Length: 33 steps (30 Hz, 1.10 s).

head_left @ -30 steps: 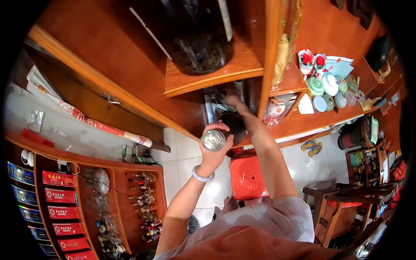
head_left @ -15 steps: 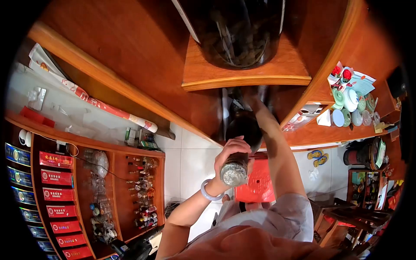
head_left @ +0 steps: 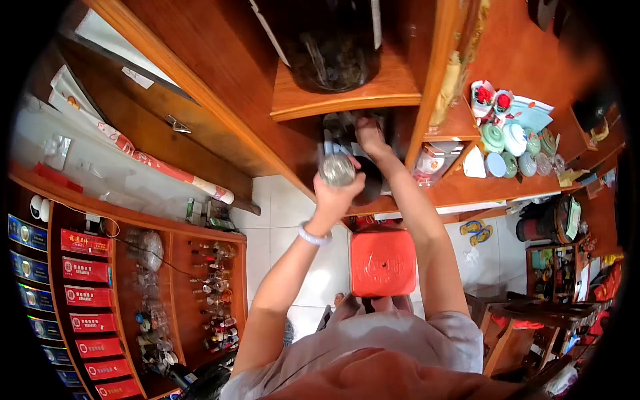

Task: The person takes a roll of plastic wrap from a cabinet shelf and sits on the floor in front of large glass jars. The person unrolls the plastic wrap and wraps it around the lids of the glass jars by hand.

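Keep the glass vessel [head_left: 337, 171] steady.
Left hand [head_left: 337, 195] closes around it; right hand [head_left: 371, 136], under shelf [head_left: 347, 105]: I cannot tell its grip.

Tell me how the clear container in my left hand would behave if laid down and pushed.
The clear container would probably roll on its side, given its round end. Its glossy surface suggests it may be slippery. Its glassy transparency hints that it is stiff and likely fragile.
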### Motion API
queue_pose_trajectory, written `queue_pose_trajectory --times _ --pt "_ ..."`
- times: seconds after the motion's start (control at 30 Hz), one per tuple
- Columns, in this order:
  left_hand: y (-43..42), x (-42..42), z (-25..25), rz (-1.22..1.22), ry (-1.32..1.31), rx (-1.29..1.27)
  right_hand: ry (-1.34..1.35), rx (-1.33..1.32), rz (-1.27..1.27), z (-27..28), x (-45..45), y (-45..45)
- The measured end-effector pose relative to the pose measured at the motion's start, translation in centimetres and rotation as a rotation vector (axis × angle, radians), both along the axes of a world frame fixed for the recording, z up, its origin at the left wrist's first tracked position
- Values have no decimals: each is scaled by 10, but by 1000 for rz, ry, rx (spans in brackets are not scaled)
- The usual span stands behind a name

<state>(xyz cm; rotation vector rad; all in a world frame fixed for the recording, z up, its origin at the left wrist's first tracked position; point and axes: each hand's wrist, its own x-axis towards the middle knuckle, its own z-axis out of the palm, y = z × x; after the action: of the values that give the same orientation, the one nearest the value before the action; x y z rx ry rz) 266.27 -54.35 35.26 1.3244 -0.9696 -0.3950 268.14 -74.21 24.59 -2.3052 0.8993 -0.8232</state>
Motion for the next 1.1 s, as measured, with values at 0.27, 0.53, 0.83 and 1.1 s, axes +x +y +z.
queue_pose_trajectory --times 0.27,0.53,0.83,1.1 --pt "-16 9 6 51 57 -21 -564 -189 -79 54 -123 106" --pt "-69 44 -1 43 92 -30 -611 -2 -141 2 -220 148" --pt "-103 63 -11 36 107 -81 -612 268 -295 13 -307 196" --pt "-23 -45 -27 287 -505 -233 -423 252 -591 29 -376 295"
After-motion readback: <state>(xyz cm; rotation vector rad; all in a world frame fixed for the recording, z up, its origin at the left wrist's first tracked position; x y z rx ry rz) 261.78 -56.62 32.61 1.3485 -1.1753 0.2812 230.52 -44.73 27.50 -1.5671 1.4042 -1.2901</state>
